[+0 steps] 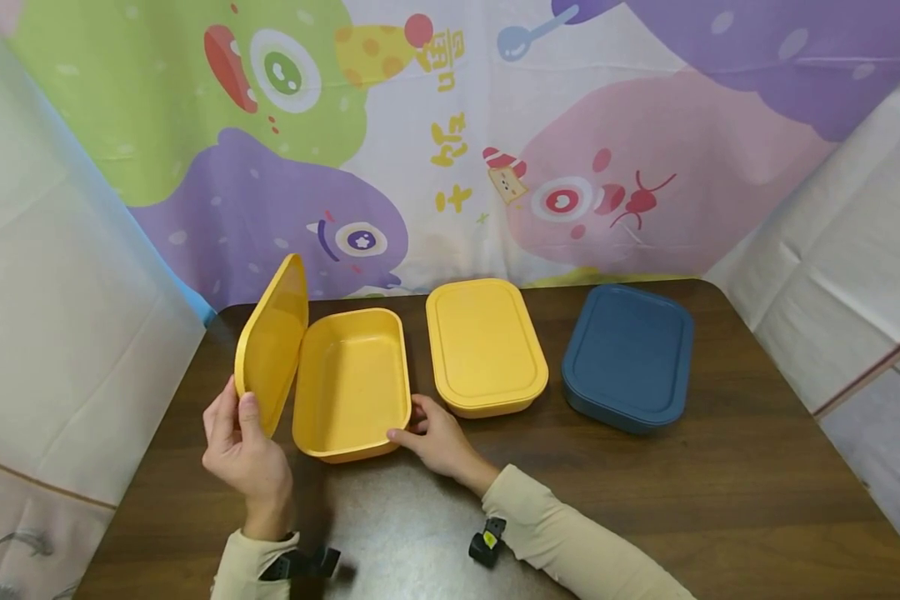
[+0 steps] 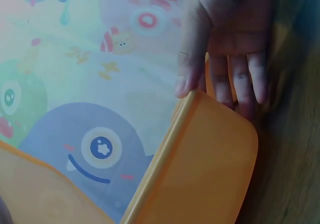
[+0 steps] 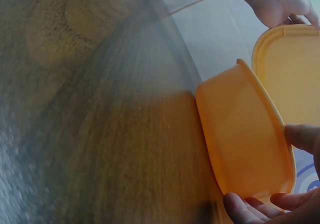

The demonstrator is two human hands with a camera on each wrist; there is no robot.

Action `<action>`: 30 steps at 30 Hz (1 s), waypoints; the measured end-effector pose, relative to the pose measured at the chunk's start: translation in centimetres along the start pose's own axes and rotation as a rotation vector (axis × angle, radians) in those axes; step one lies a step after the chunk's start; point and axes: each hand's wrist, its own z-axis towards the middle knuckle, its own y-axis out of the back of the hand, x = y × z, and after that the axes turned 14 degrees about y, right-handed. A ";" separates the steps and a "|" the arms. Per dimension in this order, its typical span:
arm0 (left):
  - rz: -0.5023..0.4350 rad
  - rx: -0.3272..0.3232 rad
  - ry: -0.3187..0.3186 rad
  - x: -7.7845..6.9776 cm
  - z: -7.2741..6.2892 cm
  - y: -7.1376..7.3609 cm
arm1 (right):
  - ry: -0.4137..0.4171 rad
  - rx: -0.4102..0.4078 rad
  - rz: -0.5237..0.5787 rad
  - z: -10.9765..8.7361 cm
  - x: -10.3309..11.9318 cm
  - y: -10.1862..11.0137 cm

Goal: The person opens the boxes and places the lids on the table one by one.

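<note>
My left hand [image 1: 251, 458] pinches the near corner of a yellow lid [image 1: 273, 342], thumb on one face and fingers behind it. The lid stands tilted on edge along the left side of an open yellow food container [image 1: 351, 379], whose inside shows bare. At that container's near right corner, my right hand [image 1: 442, 442] grips the rim with the thumb on top and fingers against the outer wall. The right wrist view shows the container's side wall [image 3: 240, 134] between that thumb and fingers. In the left wrist view the lid [image 2: 205, 159] fills the lower middle.
To the right of the open container stands a yellow container with its lid on [image 1: 487, 346]. Farther right is a dark blue lidded container [image 1: 628, 354]. All stand on a dark wooden table [image 1: 720, 500], with a cartoon-print curtain [image 1: 450, 242] behind its far edge.
</note>
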 end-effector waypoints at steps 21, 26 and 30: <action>-0.120 -0.072 0.078 0.2 0.6 0.1 | -0.007 -0.001 -0.001 0.0 0.0 0.1; -0.144 -0.087 0.092 0.3 1.1 0.2 | -0.015 0.005 -0.001 -0.1 0.1 0.0; -0.111 -0.109 0.090 0.2 1.5 0.1 | -0.013 -0.001 -0.007 -0.1 0.1 0.0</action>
